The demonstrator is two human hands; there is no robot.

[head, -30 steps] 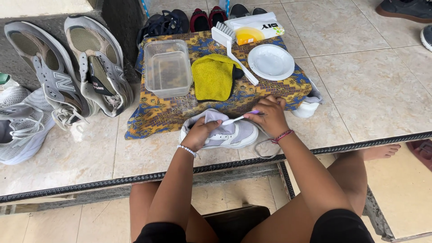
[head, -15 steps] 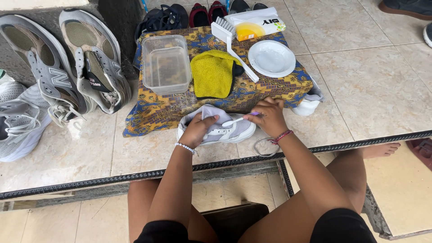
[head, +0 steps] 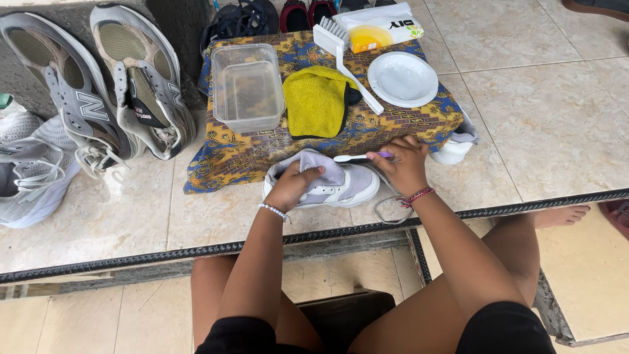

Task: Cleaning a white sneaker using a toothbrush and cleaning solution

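Glossy beige tile floor (head: 550,118), batik cloth (head: 236,154) far side; left hand (head: 293,187) clenches the white mesh sneaker (head: 344,185), right hand (head: 405,164) pinches a slim toothbrush (head: 357,158).

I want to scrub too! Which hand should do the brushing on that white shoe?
Probably the right hand: it already grips the small white toothbrush over the white sneaker, while the left hand steadies the shoe's heel.

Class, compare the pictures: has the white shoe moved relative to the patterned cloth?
No. The white shoe lies at the patterned cloth's near edge as before; only the camera shifted.
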